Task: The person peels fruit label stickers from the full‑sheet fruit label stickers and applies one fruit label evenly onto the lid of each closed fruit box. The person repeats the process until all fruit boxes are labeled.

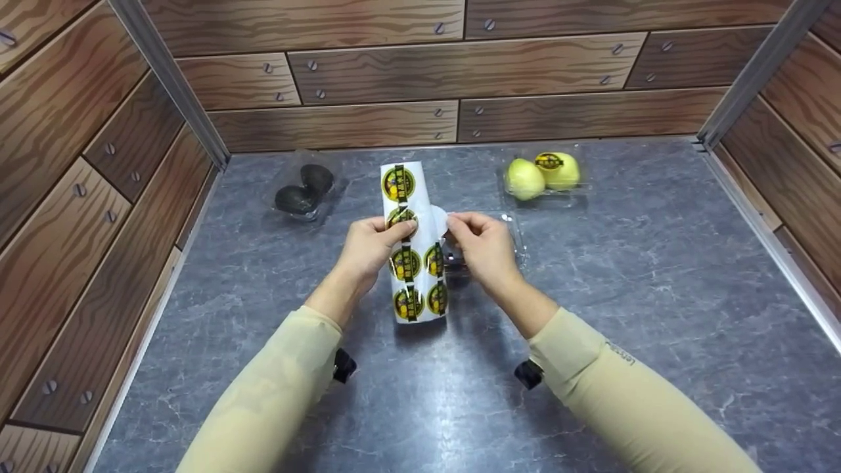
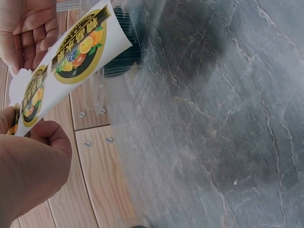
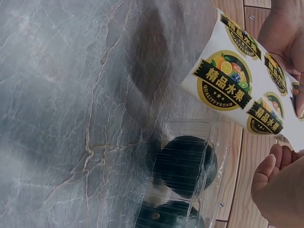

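Note:
My left hand [image 1: 366, 253] holds a folded white sheet of round fruit stickers [image 1: 406, 263], thumb on its face. The black, gold and fruit print shows in both wrist views. At the sheet's right edge, a white rounded sticker [image 1: 439, 222] stands out, its blank back showing. My right hand [image 1: 489, 249] pinches that sticker's outer edge between thumb and fingertips. Beneath the hands, a clear plastic box [image 3: 209, 137] contains dark round fruit [image 3: 185, 164]; in the head view the sheet and right hand partly hide it.
Two dark fruits [image 1: 295, 199] lie in a clear box at the back left. A clear box at the back right holds two yellow-green fruits [image 1: 525, 179], with a round label [image 1: 549, 161] on top. Wood-patterned panels [image 1: 368, 72] enclose the grey marbled table [image 1: 657, 282] at the back and sides.

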Available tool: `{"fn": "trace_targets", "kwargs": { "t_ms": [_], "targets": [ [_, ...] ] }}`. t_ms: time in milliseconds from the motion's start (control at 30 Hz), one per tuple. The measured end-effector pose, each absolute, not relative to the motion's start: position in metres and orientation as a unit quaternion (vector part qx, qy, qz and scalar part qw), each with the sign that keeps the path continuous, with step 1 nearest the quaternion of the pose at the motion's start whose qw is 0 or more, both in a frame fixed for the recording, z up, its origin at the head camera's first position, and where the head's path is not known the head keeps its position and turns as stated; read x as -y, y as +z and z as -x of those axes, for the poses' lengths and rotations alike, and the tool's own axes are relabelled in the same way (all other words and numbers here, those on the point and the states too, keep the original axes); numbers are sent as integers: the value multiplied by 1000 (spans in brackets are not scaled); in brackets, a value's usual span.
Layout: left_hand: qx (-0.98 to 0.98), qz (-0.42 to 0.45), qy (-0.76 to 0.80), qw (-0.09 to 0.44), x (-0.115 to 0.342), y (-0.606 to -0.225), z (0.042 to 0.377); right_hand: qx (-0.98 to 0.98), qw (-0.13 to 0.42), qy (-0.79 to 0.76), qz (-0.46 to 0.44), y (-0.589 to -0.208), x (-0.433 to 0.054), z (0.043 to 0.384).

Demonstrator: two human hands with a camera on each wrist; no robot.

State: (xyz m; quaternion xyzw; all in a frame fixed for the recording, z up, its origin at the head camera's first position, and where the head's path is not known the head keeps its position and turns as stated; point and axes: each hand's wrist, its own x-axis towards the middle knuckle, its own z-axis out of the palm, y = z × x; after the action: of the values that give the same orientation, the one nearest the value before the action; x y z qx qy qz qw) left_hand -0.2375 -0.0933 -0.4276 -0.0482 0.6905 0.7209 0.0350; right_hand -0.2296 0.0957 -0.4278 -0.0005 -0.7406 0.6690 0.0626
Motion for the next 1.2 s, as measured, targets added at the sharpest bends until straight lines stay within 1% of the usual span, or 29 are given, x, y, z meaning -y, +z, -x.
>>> {"fn": "trace_targets", "kwargs": {
  "t_ms": [200,600,867,1200],
  "targets": [
    [-690,53,722,29,96,-430,238,733,71,676,-8,-430,-97,230],
    [-680,64,730,42,104,-430,238,725,62,686,-1,-430,-99,230],
    [-684,79,724,41,113,-430,235,737,74,672,3,-431,-104,231],
    [-676,80,732,40,119,-433,235,734,77,675,2,-430,-108,231]
  ]
}}
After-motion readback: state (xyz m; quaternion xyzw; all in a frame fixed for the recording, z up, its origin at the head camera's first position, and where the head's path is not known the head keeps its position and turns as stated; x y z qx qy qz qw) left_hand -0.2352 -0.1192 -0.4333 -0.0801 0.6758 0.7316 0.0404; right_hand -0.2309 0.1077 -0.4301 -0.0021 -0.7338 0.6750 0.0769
